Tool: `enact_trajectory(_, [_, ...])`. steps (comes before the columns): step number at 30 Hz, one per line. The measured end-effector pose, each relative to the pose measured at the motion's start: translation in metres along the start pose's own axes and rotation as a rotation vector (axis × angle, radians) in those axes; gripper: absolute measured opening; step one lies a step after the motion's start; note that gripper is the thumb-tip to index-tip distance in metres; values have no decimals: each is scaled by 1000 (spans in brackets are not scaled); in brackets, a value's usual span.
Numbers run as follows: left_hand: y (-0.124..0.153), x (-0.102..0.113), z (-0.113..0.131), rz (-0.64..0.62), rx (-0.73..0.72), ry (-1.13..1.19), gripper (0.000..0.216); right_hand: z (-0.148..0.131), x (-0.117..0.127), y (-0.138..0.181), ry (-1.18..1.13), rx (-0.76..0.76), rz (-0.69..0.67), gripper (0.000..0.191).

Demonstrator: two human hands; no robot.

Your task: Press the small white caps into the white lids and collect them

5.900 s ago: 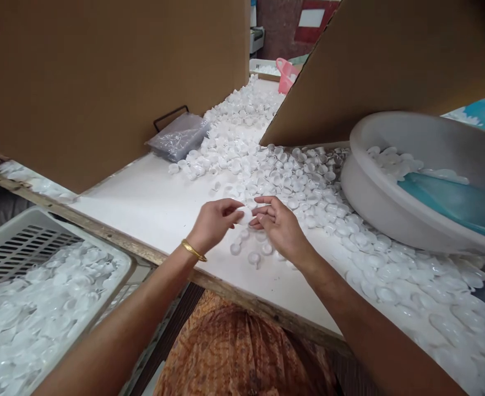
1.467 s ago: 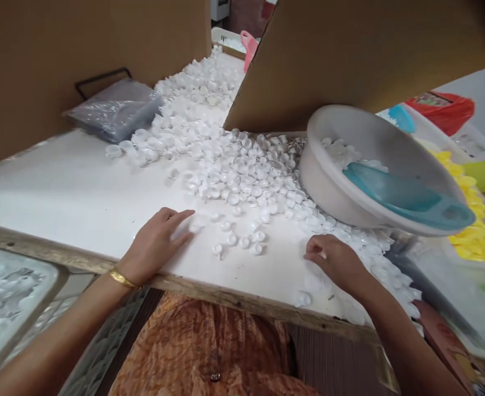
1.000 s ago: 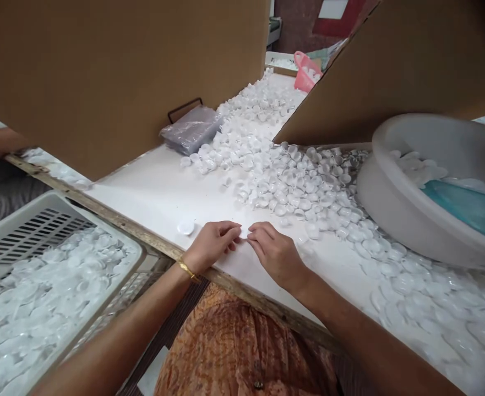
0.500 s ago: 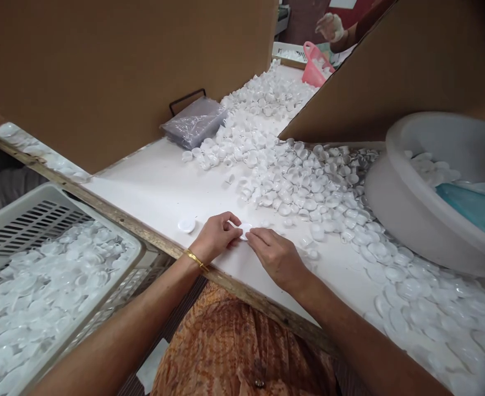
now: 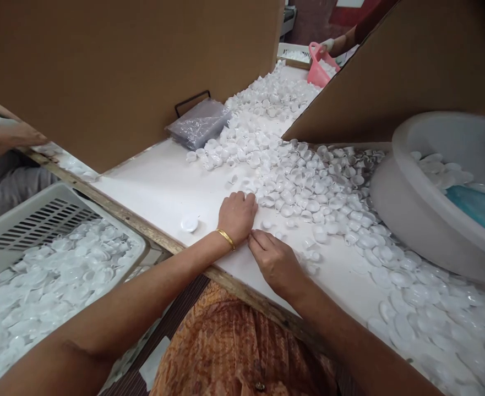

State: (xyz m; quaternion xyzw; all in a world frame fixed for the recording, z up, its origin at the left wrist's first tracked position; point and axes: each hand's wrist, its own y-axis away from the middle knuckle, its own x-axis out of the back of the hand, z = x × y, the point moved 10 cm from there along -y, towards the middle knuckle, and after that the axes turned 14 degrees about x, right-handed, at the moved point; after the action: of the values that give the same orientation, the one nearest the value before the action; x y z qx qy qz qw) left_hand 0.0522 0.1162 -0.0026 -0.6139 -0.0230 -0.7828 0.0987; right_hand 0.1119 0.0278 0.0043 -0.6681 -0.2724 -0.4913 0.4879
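My left hand is palm down over the white tabletop at the near edge of a heap of small white plastic cups. Its fingers bend downward and their tips are hidden. Beside the left wrist, my right hand has its fingers pinched together. Whatever is between those fingertips is hidden behind the left wrist. A white saucer-like disc lies alone on the table to the left. A few loose cups rest just right of my right hand.
A crate of white pieces stands at the left. Flat discs spread along the right, below a big grey tub. Cardboard panels flank a plastic-wrapped pack. Another person's hand is at a pink scoop; another person's arm is at left.
My left hand has moved forward and right, off the white disc both hands were holding; that disc is now out of sight. At the back, the other person's hand has come down to the pink scoop.
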Motion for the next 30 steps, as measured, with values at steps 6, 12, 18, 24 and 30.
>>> enact_trajectory(6, [-1,-23,6,-20,-76,-185,24,1,-1,4,-20,0,41,31])
enact_trajectory(12, [-4,-25,1,-48,-28,-162,23,4,-1,2,-17,-20,60,30])
enact_trajectory(18, [-2,-4,-8,-64,7,-243,32,7,2,2,-219,-119,21,30])
enact_trajectory(24, [-12,6,-85,-211,235,-374,40,74,63,111,-118,-583,79,26])
enact_trajectory(30, [-6,41,-89,37,166,-433,34,106,62,195,302,-596,-353,20])
